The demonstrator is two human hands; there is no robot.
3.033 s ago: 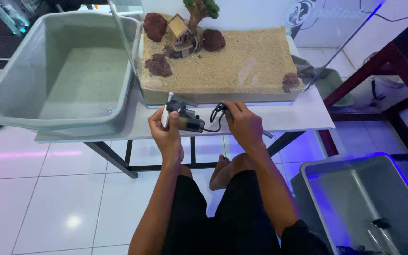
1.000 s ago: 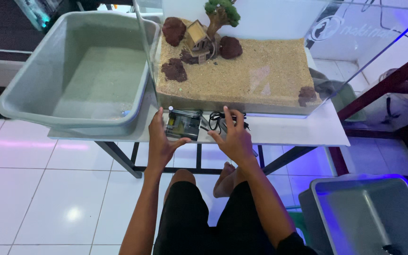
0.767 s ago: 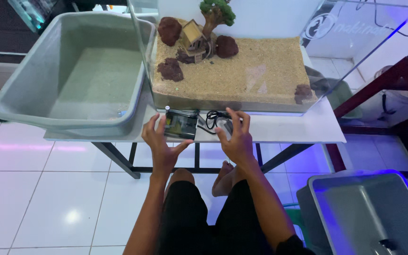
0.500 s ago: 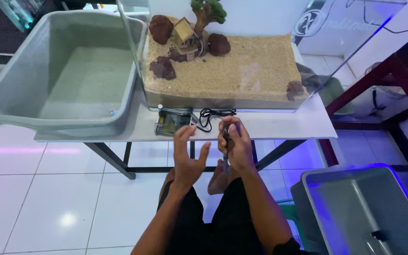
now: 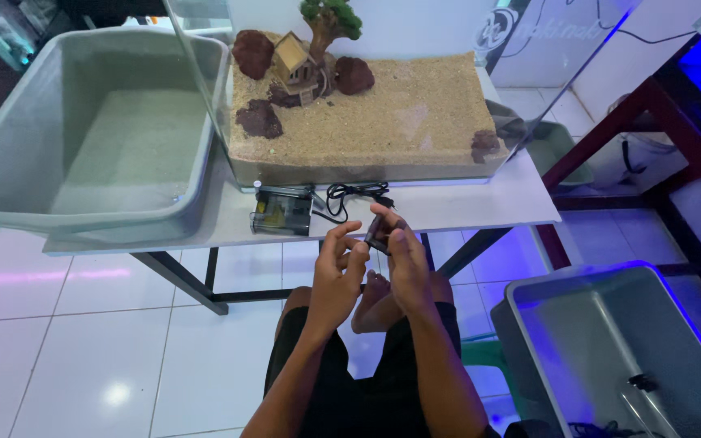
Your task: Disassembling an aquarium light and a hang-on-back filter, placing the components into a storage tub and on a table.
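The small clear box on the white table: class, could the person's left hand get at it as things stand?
Probably yes: the small clear box sits at the table's near edge, just beyond the left hand, with nothing between them.

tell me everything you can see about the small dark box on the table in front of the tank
The small dark box is a boxy device with a dark, partly see-through shell that looks like plastic, with yellowish parts showing inside. It lies flat on the white table, close against the front glass of the sand-filled tank and beside the grey tub. A black cord lies coiled just to its right. Neither hand touches it.
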